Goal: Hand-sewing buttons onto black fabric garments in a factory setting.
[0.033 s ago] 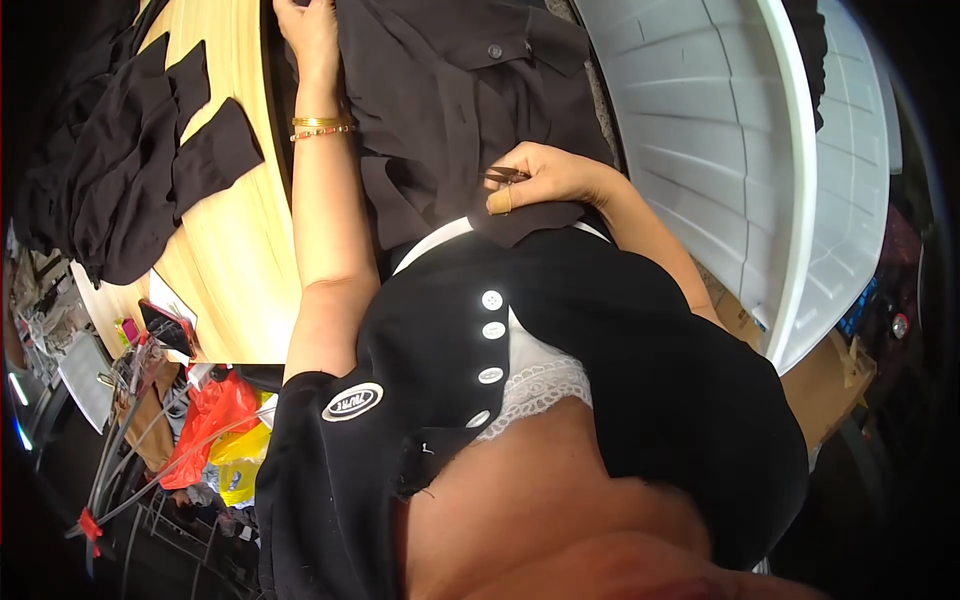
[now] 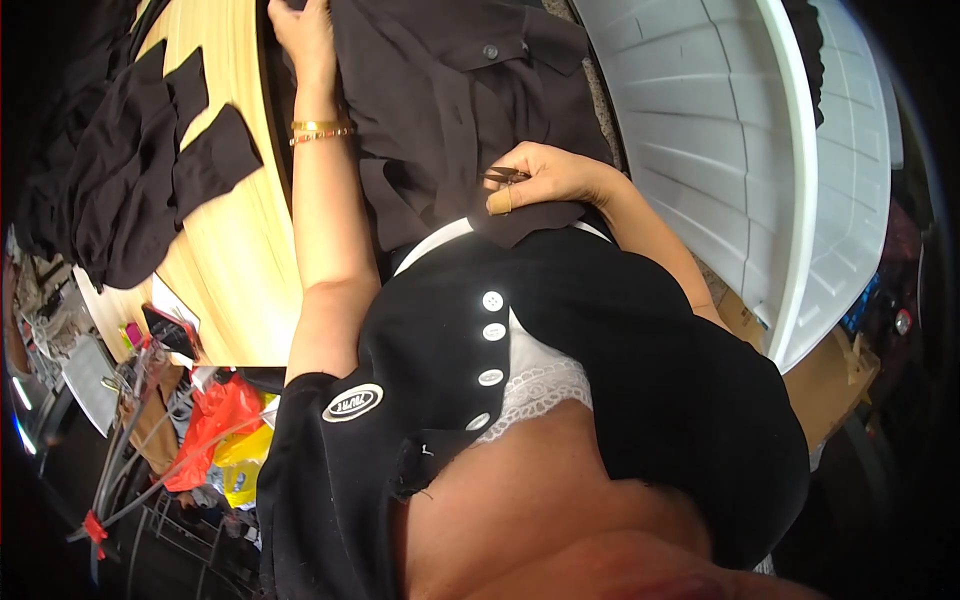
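Observation:
A dark button-up garment (image 2: 420, 90), with a buttoned pocket flap, is spread from the top edge down to my lap. My left hand (image 2: 303, 35) lies along its left side at the top of the view, the fingers mostly cut off by the picture's edge. Low on the garment, my right hand (image 2: 550, 175) is closed around small dark thread snips (image 2: 505, 176), whose pointed blades stick out to the left. A tan wrap (image 2: 499, 203) covers the right thumb tip, which rests at the cloth.
More dark garments (image 2: 125, 170) lie on the light wooden table (image 2: 225, 270) at left. A phone (image 2: 172, 330) sits at its near corner. Below hang red (image 2: 215, 425) and yellow (image 2: 240, 465) plastic bags. A large pale plastic tub (image 2: 710, 130) stands close on the right, beside a cardboard box (image 2: 830, 390).
My left hand has shifted very slightly left, and the view has tilted a touch. The right hand keeps its place with the thread snips.

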Demonstrator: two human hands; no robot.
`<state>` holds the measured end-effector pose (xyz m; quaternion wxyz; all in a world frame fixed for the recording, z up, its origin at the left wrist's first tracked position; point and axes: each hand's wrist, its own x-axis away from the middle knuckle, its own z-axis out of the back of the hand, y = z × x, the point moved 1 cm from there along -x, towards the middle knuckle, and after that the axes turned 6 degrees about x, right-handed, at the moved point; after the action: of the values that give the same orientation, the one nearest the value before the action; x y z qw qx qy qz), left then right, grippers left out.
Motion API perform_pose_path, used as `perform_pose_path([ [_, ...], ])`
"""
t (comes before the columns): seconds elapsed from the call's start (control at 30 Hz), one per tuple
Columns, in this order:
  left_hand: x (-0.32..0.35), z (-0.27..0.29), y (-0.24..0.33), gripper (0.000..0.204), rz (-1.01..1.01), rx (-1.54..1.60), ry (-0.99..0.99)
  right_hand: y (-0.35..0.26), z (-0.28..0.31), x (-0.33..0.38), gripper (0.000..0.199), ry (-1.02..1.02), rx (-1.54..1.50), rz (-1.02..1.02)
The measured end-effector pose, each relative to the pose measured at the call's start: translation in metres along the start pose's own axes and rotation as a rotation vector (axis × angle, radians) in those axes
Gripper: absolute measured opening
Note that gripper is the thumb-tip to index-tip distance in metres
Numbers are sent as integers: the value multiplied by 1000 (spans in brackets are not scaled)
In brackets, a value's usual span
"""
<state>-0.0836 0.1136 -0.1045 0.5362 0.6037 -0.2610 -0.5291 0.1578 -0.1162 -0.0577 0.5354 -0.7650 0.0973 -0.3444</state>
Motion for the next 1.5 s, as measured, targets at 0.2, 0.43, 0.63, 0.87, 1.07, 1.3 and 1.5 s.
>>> perform_pose_path([
  [0.2,0,2,65,68,-551,-534,-54,4,2,6,18,52,-30,45],
  [0.43,76,-49,160,41,-430,-244,-1194,-3,25,34,27,176,73,5],
  [0.63,83,-50,137,32,-519,-420,-1117,3,58,50,24,782,85,212],
  [0.87,72,-45,144,19,-61,-200,-1081,-10,69,30,36,1098,347,385],
  [1.07,59,-36,136,20,313,-59,-1146,-21,74,25,34,1185,541,513],
  [1.3,45,-35,116,16,577,169,-1233,-24,74,21,30,1268,811,531],
  [1.5,47,-41,112,15,790,539,-1087,-16,80,13,33,1340,950,728],
])
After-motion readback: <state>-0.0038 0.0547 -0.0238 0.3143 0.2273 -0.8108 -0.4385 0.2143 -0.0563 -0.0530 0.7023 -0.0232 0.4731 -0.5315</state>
